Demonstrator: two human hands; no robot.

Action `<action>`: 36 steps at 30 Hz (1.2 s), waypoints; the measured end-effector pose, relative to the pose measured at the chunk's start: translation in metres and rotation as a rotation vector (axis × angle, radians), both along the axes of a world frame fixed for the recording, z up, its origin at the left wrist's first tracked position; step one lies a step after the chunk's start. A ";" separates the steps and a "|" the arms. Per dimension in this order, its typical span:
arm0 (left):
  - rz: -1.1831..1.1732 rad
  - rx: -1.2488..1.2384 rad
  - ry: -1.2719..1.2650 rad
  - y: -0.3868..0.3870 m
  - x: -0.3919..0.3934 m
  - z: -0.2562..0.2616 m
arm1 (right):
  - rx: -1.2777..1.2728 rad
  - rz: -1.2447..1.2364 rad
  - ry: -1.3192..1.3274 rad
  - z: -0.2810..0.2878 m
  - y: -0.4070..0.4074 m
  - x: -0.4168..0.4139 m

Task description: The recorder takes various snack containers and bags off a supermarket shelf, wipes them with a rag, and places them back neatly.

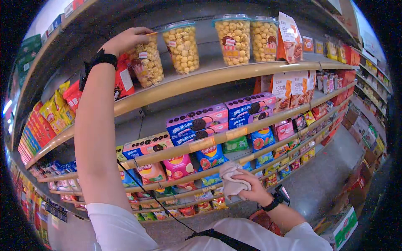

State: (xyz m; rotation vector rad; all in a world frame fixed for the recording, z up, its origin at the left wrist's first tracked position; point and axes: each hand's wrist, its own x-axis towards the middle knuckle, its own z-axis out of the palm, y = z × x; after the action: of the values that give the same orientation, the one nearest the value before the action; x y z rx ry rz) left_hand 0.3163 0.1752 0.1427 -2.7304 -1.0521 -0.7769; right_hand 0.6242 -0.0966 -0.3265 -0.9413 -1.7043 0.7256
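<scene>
My left hand (130, 40) reaches up to the upper shelf and grips the top of a clear plastic tub of popcorn (147, 64), which leans slightly; my fingers hide part of its lid. Beside it stands another popcorn tub (182, 48) with a teal-rimmed lid. Two more, a popcorn tub (233, 44) and its neighbour (263, 40), stand farther right. Lower down, my right hand (252, 188) holds a crumpled whitish cloth (234, 178) in front of the lower shelves.
Red snack bags (124, 78) sit left of the tubs, and a white-and-orange pouch (289, 39) stands at the right. Below the upper shelf's tan front edge (201, 77) are Oreo boxes (198, 122) and Lay's chip bags (209, 157). A black cord (157, 200) crosses before the shelves.
</scene>
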 end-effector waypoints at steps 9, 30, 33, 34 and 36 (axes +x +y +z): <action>0.264 0.382 0.010 -0.023 0.012 -0.008 | 0.023 -0.001 -0.002 -0.004 0.007 -0.006; 0.357 0.823 0.198 -0.063 0.040 -0.016 | -0.051 0.019 0.025 -0.008 0.007 -0.007; 0.381 0.848 0.248 -0.074 0.045 -0.015 | -0.056 -0.001 -0.033 -0.008 0.007 -0.004; 0.378 0.839 0.238 -0.075 0.044 -0.016 | -0.054 0.016 -0.019 -0.007 0.007 -0.004; 0.368 0.824 0.216 -0.076 0.042 -0.015 | -0.047 0.045 0.007 -0.005 0.007 -0.005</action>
State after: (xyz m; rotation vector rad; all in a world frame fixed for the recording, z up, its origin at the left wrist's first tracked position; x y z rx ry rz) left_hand 0.3580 0.0988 0.1275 -1.8161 -0.8800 -0.6390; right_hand 0.6192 -0.0892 -0.3320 -0.9344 -1.7131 0.8009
